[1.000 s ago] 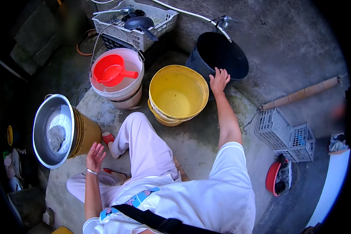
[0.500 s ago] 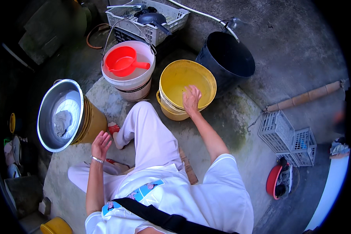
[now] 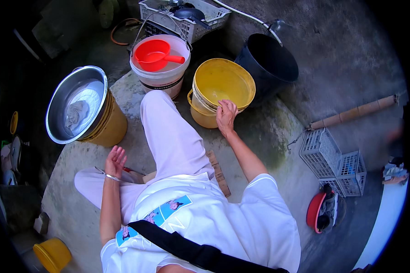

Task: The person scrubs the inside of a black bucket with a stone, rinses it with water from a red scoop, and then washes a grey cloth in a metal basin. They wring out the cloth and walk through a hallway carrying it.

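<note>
My right hand (image 3: 226,118) is at the near rim of a yellow bucket (image 3: 205,86), its fingertips overlapping the edge and its fingers loosely bent and apart. Whether they touch the rim I cannot tell. The bucket seems nested in another yellow one, with shallow liquid inside. My left hand (image 3: 115,161), a bracelet on its wrist, hovers over my left leg with fingers spread, holding nothing. Nearest to it is a wide metal basin (image 3: 54,102) on stacked yellow buckets (image 3: 116,129); a wet grey cloth (image 3: 76,113) lies inside.
A red dipper (image 3: 152,55) rests in a whitish bucket (image 3: 161,84) of water. Beside the yellow bucket stands a black bin (image 3: 271,63). A plastic crate (image 3: 200,28) holding a dark pan is behind. Grey crates (image 3: 323,145) and a red basin (image 3: 313,211) lie to the right.
My right hand has drawn back from over the yellow bucket's opening to its near rim. My left hand stays free. The whole view has shifted, with the buckets now higher in it.
</note>
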The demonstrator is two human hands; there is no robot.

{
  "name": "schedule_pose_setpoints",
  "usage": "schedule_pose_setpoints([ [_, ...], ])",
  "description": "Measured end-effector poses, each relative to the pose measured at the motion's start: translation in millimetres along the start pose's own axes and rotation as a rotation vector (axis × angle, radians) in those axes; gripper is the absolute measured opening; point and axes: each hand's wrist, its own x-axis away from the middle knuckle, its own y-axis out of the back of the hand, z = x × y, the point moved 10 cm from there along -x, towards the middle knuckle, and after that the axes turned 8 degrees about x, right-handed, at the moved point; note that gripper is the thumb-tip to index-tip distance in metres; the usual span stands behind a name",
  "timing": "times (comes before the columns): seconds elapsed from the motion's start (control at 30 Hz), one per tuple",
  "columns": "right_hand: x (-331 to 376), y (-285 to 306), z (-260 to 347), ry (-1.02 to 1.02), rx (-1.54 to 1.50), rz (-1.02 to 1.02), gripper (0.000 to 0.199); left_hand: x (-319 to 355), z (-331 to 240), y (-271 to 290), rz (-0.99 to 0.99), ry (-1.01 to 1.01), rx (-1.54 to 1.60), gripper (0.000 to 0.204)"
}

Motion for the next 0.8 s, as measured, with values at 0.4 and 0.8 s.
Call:
schedule_pose_setpoints([
  [0.4, -2, -51, -30, 0.113, 0.4, 0.686, 0.042, 24, -38, -11, 0.052, -0.051, 0.155, 0.042],
  [0.8, -7, -66, -21, 0.276, 0.375, 0.479, 0.029, -4, -7, 8, 0.007, 0.02, 0.191, 0.039],
])
